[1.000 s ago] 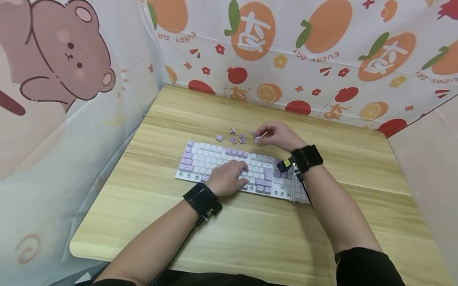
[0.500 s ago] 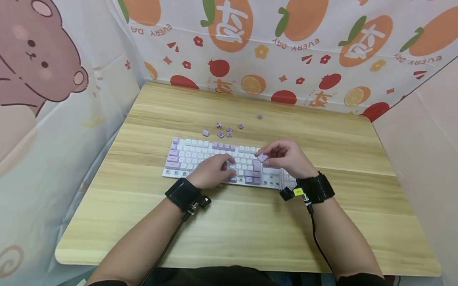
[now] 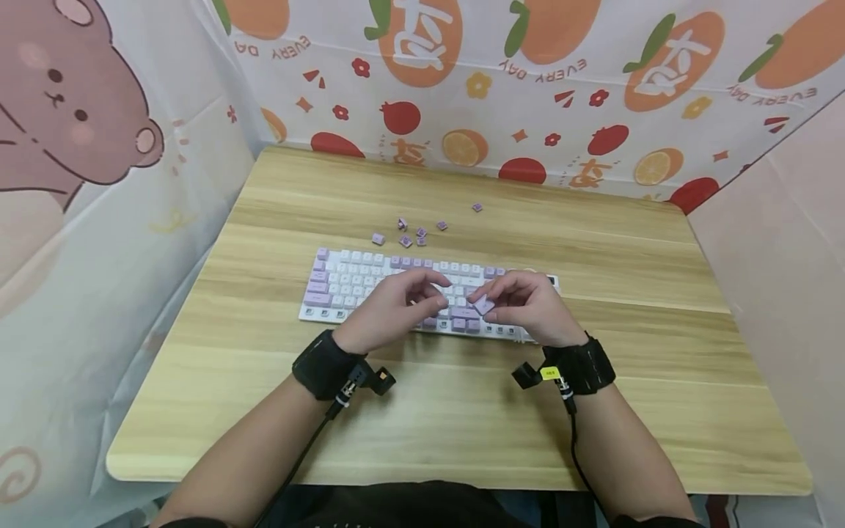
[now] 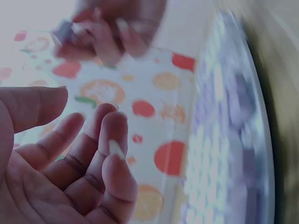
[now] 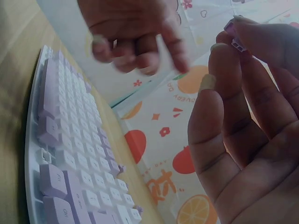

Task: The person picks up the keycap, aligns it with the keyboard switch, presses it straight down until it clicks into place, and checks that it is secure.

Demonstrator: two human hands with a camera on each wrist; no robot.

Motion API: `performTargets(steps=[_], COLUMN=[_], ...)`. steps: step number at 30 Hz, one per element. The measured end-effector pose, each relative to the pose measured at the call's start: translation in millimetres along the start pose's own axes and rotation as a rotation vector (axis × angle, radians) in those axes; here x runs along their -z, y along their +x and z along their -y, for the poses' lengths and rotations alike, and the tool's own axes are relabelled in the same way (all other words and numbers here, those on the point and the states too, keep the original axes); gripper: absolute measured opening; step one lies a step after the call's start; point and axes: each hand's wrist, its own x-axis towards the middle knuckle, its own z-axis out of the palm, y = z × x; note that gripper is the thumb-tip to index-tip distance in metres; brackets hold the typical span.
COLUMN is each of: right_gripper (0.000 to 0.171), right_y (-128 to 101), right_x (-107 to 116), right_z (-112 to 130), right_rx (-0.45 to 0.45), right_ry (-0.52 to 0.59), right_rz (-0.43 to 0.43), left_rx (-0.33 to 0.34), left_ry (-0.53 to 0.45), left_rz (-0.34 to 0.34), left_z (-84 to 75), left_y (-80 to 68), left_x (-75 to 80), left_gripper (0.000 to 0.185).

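Observation:
A white and lilac keyboard point(image 3: 356, 281) lies across the middle of the wooden table. Over its right half, my right hand point(image 3: 531, 304) pinches a lilac keycap point(image 3: 483, 305) between thumb and fingers. In the right wrist view the underside of that keycap point(image 5: 236, 37) partly shows. My left hand point(image 3: 389, 309) is above the keyboard's middle, its fingers loosely bent; the left wrist view shows nothing in the palm point(image 4: 51, 191). Along the keyboard's front row, some positions at both ends show bare switches point(image 3: 325, 312) without caps.
Behind the keyboard lie several loose lilac keycaps point(image 3: 405, 240), one keycap point(image 3: 477, 207) farther back to the right. Bare wooden tabletop point(image 3: 455, 418) stretches in front. A fruit-print curtain point(image 3: 488, 110) hangs at the back edge, and a bear-print curtain point(image 3: 191, 95) on the left.
My right hand has come from the loose keycaps back over the keyboard, bringing one lilac keycap. My left hand has lifted from the keys and turned slightly. The head view has shifted.

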Motion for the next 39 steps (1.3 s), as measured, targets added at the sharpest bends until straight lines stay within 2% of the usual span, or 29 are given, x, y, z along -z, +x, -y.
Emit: performTargets(steps=[3,7,11,15,20,24,30,39], right_gripper=[0.027,0.02,0.023,0.028,0.029,0.034,0.041,0.036], right_y=[-2.1,-2.3,-0.3,3.0,7.7,10.6,11.4,9.9], right_x=[-1.9,-6.5,-13.7,-20.2,-25.9,-29.5,-31.7,-32.1], right_z=[-1.4,-5.0,-9.9,-11.6,-11.1,-12.8,-12.9,-12.7], right_rx=[0.015,0.041,0.073,0.095,0.102,0.089,0.054,0.03], right_ry=[-0.002,0.012,0.038,0.08,0.133,0.179,0.266,0.314], right_rz=[-0.007,-0.002,0.018,0.033,0.033,0.037,0.052,0.077], left_rx=[-0.02,-0.034,-0.025,-0.045,-0.081,-0.103,-0.171,-0.362], left_ry=[-0.107,-0.196,-0.226,-0.182,-0.107,-0.046,0.049,0.185], left_rz=[0.017,0.031,0.043,0.012,-0.087,-0.138,-0.149,-0.135], left_z=[-7.5,-10.0,-9.6,-8.4,-10.0,-9.8,-10.6,-10.5], left_y=[-3.1,-5.1,-6.8,-7.5,-9.4,-12.6,-14.0,-14.2], left_x=[-4.8,-9.5,-11.1,-9.3,-4.4,-2.4,-5.1,-12.8], left_gripper=[0.028,0.034,0.036,0.036,0.031,0.025,0.024,0.037])
